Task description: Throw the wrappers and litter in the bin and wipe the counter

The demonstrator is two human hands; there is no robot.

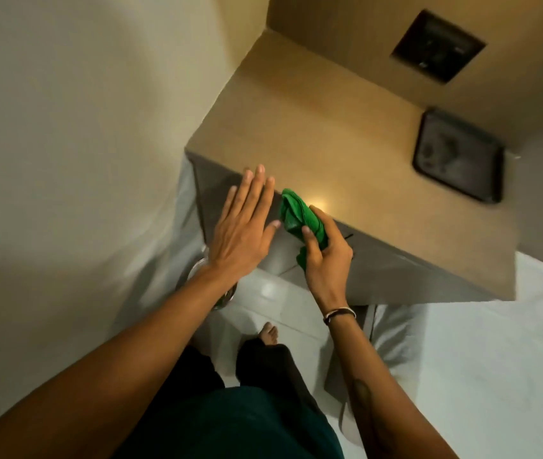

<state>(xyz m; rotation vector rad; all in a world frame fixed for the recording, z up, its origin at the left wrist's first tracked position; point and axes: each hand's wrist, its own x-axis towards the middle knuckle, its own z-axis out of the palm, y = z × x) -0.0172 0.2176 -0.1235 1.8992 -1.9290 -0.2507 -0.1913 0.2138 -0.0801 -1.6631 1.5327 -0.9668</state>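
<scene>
Cloth [300, 220]: green, bunched, at front edge of counter [313, 134], pinched in right hand [324, 256] between thumb and fingers. Left hand [242, 233]: flat, fingers spread, holding nothing, just left of cloth, over counter corner. Counter: tan wood, bare, set against cream wall [65, 127]. Black tray [459, 157] at far right. Bin [210, 286] below, partly hidden by left wrist. White tile floor [273, 293].
</scene>
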